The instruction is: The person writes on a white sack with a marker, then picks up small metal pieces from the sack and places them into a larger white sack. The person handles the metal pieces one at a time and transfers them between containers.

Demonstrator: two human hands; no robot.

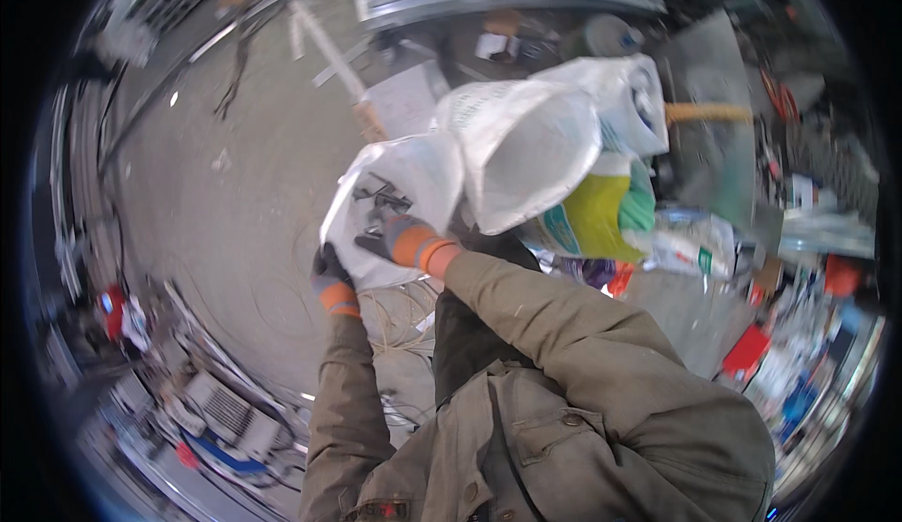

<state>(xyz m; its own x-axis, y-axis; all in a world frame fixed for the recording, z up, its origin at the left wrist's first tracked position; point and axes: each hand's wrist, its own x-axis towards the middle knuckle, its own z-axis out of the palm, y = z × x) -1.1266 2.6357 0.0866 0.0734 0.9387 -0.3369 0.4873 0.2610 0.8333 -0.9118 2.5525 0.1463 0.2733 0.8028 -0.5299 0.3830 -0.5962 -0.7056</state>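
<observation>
**Gloved hands at an open white sack**

A grey concrete floor (235, 202) fills the left of the view, with metal parts and clutter bent along the rim and hard to make out. Stacked white sacks (564, 137) and a yellow-green bag (597, 212) stand right of centre. The nearer white sack (413, 174) is held open; dark metal pieces (381, 198) lie inside, blurred. The left hand (329, 273), gloved, clenches the sack's lower edge. The right hand (395, 238) reaches into the mouth; its fingers are hidden, so its hold cannot be told.
</observation>
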